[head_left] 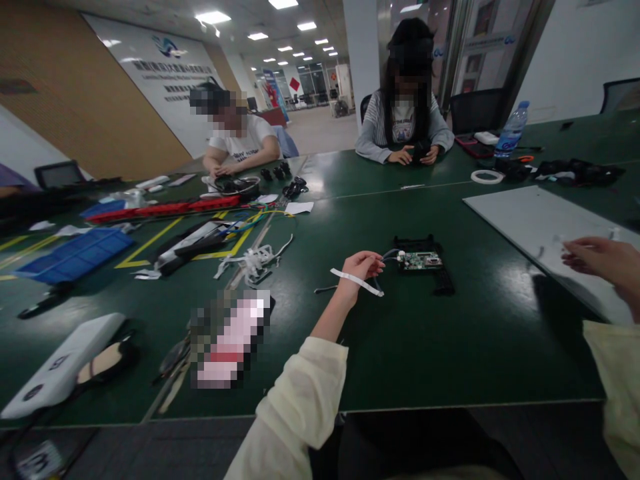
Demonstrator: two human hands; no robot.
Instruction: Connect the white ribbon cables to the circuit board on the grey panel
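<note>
My left hand [364, 265] is closed in a pinch on thin grey wires [389, 256]. These lead to a green circuit board [421, 261], which lies on a black plastic frame [443, 283] on the table. A strip of white tape [357, 281] crosses my left wrist. Over at the right, my right hand [595, 257] hovers above a large pale board [545, 217], its thumb and fingers pressed together. Something small and pale shows by those fingertips, too blurred to name.
A dark green table [480, 353] carries a tangle of white strips [257, 263], a blurred pink object [235, 343], a white device [65, 367], a blue tray [75, 255], a tape roll [487, 177] and a water bottle [512, 131]. Two people sit across.
</note>
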